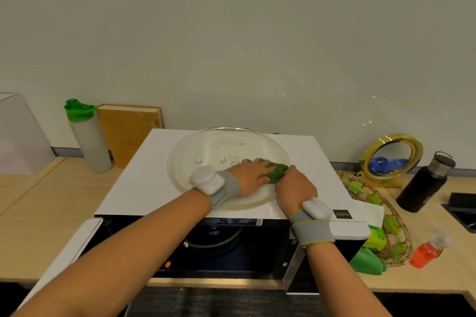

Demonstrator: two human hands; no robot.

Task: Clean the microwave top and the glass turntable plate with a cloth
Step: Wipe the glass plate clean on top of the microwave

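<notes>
- I look down on the microwave top (144,183), a white slab filling the centre of the frame, with the oven door hanging open below it toward the bottom edge
- The glass turntable plate (206,147) lies flat on that top, slightly right of the slab's middle; its far rim reaches almost to the back edge, its near rim almost to the front edge
- The green cloth (277,171) sits bunched on the plate's right half, just inside the rim, its long axis running from upper left to lower right
- My left hand (251,176) lies over the cloth's left end, fingers straight and close together, pressing flat; the palm rests on the glass
- My right hand (296,188) meets the cloth's lower-right end at the rim; its fingers curl downward, but I cannot tell whether they clamp the cloth, the plate edge, or both
- The relation that matters: the unwiped glass lies up and to the left of my left fingertips, so I judge the next sweep goes that way, led by the left hand, the nearer one
- If the right hand does hold the rim, it steadies the plate against sliding on the smooth top
</notes>
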